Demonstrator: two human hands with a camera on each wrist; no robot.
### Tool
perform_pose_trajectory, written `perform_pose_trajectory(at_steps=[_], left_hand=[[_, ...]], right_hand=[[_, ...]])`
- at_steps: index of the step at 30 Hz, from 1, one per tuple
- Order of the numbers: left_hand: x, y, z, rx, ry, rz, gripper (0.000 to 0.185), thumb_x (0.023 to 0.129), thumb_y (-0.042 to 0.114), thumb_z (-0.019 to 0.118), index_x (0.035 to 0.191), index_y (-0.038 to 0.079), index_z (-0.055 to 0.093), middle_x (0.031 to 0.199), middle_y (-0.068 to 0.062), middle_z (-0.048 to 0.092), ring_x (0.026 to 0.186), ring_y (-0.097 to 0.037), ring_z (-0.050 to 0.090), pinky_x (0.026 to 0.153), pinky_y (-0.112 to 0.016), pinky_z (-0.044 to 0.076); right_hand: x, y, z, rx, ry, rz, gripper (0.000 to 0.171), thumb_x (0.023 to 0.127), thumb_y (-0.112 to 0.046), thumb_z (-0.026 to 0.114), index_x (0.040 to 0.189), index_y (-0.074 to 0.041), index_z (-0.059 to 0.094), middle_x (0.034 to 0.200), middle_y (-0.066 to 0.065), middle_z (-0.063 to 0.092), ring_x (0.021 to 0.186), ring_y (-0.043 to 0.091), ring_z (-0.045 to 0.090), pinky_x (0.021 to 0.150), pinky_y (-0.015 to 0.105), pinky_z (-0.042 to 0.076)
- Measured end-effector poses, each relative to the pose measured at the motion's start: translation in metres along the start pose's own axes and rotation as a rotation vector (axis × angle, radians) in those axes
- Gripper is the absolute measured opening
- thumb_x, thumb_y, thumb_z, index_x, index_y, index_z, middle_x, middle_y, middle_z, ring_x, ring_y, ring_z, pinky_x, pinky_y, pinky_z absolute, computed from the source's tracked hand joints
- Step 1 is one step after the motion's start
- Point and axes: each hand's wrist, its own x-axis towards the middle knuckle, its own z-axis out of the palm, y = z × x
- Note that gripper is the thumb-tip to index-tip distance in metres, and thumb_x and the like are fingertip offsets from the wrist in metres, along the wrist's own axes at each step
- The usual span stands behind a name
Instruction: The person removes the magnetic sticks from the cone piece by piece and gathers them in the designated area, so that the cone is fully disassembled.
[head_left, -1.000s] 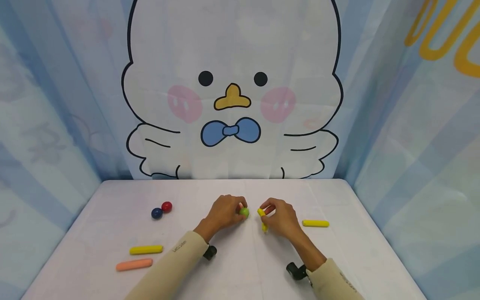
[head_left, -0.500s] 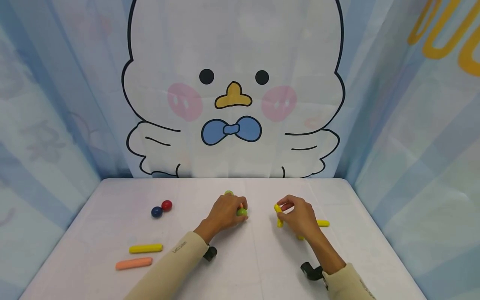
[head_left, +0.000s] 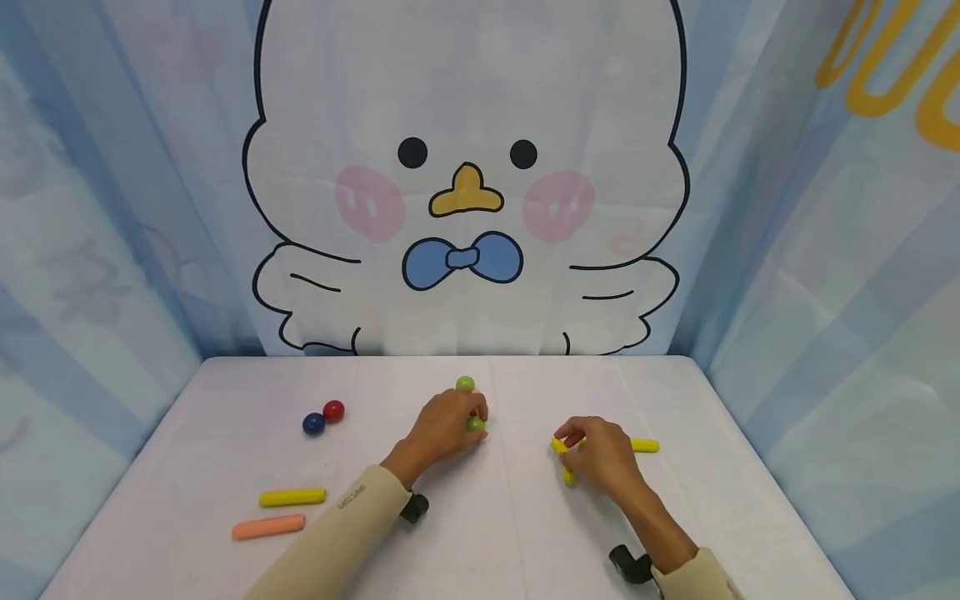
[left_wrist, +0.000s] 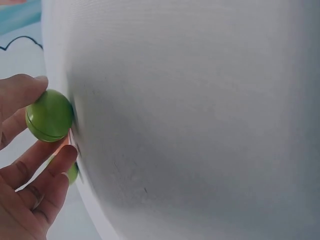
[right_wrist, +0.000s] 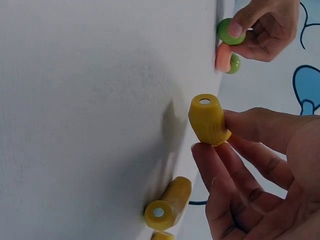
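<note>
My left hand (head_left: pixel 450 427) pinches a glossy green ball (left_wrist: pixel 50 116) between thumb and fingers, at or just above the white table. Beside it are a short-looking orange rod (right_wrist: pixel 223 57) and a second green ball (head_left: pixel 465 383), partly hidden by the fingers. To the right, my right hand (head_left: pixel 603 457) holds a yellow rod (right_wrist: pixel 207 117) by thumb and fingertips; a pale round disc shows in its end. Another yellow rod (head_left: pixel 645 446) lies behind that hand. In the right wrist view, a yellow rod (right_wrist: pixel 170 200) rests on the table below the held one, with more yellow under it.
On the left of the table (head_left: pixel 450 542) a red ball (head_left: pixel 333 411) touches or nearly touches a dark blue ball (head_left: pixel 313 423). Nearer lie a yellow rod (head_left: pixel 292 497) and an orange rod (head_left: pixel 267 527). A printed curtain (head_left: pixel 465 317) stands behind the table.
My right hand has moved right with the yellow rod, then nearer to me. My left hand has shifted slightly left with its green ball. The second green ball has come into view.
</note>
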Motion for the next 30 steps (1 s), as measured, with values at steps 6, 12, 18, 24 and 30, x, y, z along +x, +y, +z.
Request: perform_pose_trajectory(at_steps=[6, 12, 18, 24, 30], left_hand=[[-0.002, -0.001, -0.001, -0.019, -0.025, -0.015, 0.019, 0.086, 0.010, 0.087, 0.098, 0.014, 0.073, 0.093, 0.001, 0.072, 0.081, -0.014, 0.055, 0.079, -0.033, 0.049], [-0.005, 0.001, -0.007, -0.080, -0.086, -0.062, 0.024, 0.085, 0.001, 0.081, 0.104, 0.012, 0.073, 0.098, 0.001, 0.072, 0.088, -0.016, 0.057, 0.082, -0.034, 0.051], [-0.007, -0.004, -0.008, -0.066, -0.079, -0.103, 0.027, 0.088, 0.009, 0.083, 0.113, 0.014, 0.076, 0.105, 0.000, 0.074, 0.097, -0.017, 0.060, 0.084, -0.035, 0.052], [-0.008, -0.006, -0.008, -0.061, -0.081, -0.122, 0.020, 0.089, 0.015, 0.085, 0.107, 0.013, 0.080, 0.099, -0.001, 0.074, 0.091, -0.016, 0.056, 0.080, -0.033, 0.049], [-0.011, -0.006, -0.009, -0.064, -0.098, -0.066, 0.021, 0.088, 0.015, 0.087, 0.109, 0.015, 0.082, 0.098, -0.002, 0.072, 0.090, -0.016, 0.058, 0.081, -0.034, 0.050]], right_hand=[[-0.005, -0.001, 0.008, -0.036, -0.001, 0.004, 0.024, 0.082, -0.009, 0.090, 0.103, -0.016, 0.079, 0.089, -0.002, 0.072, 0.083, 0.017, 0.060, 0.074, 0.032, 0.052], [-0.006, -0.002, 0.011, -0.074, 0.026, -0.013, 0.026, 0.082, -0.013, 0.091, 0.104, -0.016, 0.079, 0.088, -0.002, 0.071, 0.080, 0.016, 0.060, 0.073, 0.033, 0.051], [0.001, -0.011, 0.016, -0.003, 0.078, -0.047, 0.024, 0.085, -0.016, 0.090, 0.107, -0.016, 0.080, 0.095, -0.002, 0.075, 0.082, 0.013, 0.067, 0.079, 0.036, 0.054], [0.013, -0.029, 0.025, 0.095, 0.076, -0.085, 0.027, 0.087, -0.016, 0.089, 0.111, -0.016, 0.080, 0.101, 0.001, 0.076, 0.083, 0.013, 0.069, 0.080, 0.034, 0.059], [0.030, -0.044, 0.037, 0.186, 0.061, -0.104, 0.038, 0.086, -0.015, 0.090, 0.121, -0.015, 0.076, 0.105, 0.007, 0.076, 0.084, 0.016, 0.073, 0.078, 0.035, 0.062]])
